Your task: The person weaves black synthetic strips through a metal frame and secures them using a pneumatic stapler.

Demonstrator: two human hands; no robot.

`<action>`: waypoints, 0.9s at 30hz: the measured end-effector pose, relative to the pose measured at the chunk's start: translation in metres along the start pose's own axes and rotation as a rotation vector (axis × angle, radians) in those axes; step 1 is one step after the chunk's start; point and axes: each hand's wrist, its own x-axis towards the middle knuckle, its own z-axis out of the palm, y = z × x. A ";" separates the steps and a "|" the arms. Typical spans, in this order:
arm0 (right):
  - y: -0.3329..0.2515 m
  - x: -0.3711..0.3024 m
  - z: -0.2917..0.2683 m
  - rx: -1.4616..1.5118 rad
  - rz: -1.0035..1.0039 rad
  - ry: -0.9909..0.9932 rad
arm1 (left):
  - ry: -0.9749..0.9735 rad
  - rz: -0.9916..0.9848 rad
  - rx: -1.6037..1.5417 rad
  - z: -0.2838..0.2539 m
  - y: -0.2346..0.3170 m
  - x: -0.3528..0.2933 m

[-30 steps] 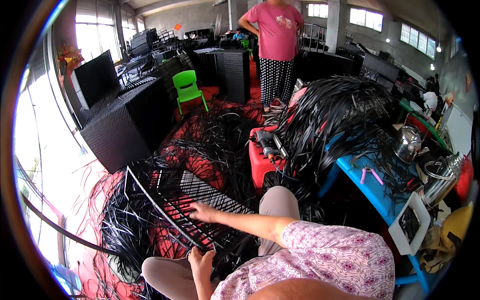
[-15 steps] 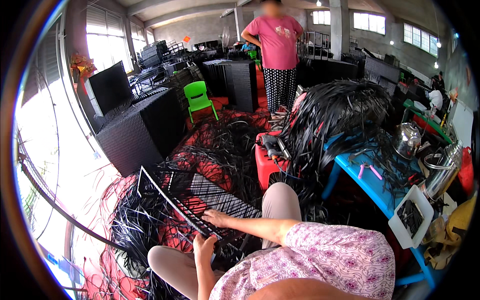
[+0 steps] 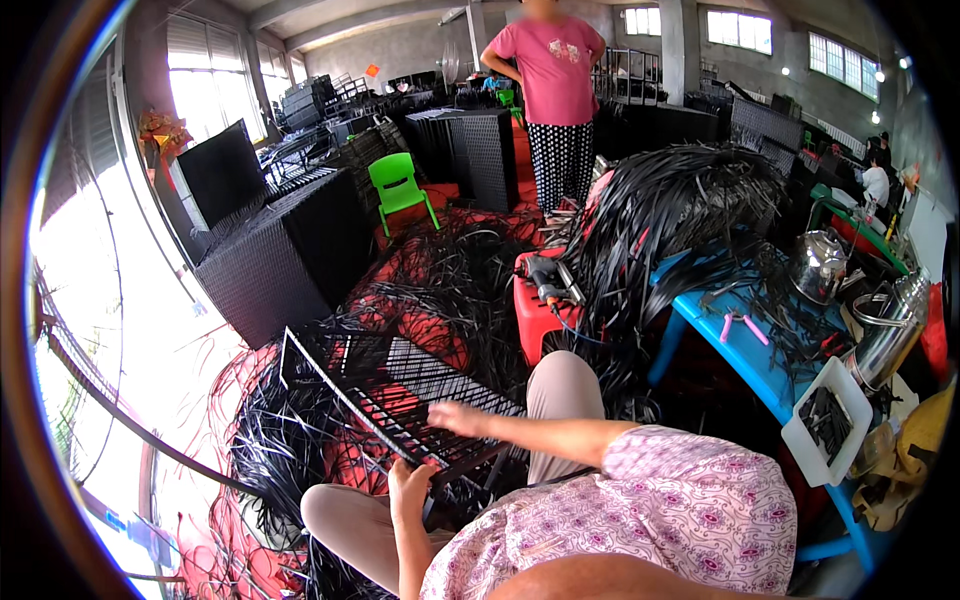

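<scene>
A black chair-like frame (image 3: 345,392), partly woven with black flat strips in an open lattice, lies tilted across my lap. My left hand (image 3: 408,484) is closed round its near edge bar. Over the lattice (image 3: 425,376), just right of that bar, is my right hand (image 3: 458,418), its fingers pointing left and smeared by motion. Whether it pinches a strip cannot be made out. Loose black strips (image 3: 275,450) lie heaped beside the frame and below it.
A red stool (image 3: 535,325) bears a power drill (image 3: 548,280). On the right, a blue table (image 3: 705,325) carries pink-handled pliers (image 3: 745,328), a metal kettle (image 3: 818,265) and a white bin (image 3: 800,440). A person (image 3: 550,75) stands ahead, near a green chair (image 3: 398,190).
My right hand has moved right and slightly up over the lattice. My left hand keeps its grip on the edge bar. The view has shifted slightly.
</scene>
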 end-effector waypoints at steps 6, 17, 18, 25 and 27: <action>-0.009 -0.150 -0.102 -0.539 -0.062 0.787 | -0.003 -0.045 0.061 0.002 0.018 -0.007; 0.015 -0.260 -0.044 -0.264 0.319 1.103 | -0.047 -0.030 0.014 0.002 0.031 -0.011; 0.017 -0.259 -0.046 -0.278 0.348 1.104 | -0.047 -0.029 0.019 0.002 0.027 -0.008; 0.026 -0.252 -0.047 -0.331 0.378 1.082 | -0.036 -0.021 0.046 0.004 0.021 -0.010; 0.023 -0.252 -0.045 -0.330 0.394 1.082 | -0.030 -0.021 0.073 0.003 0.020 -0.008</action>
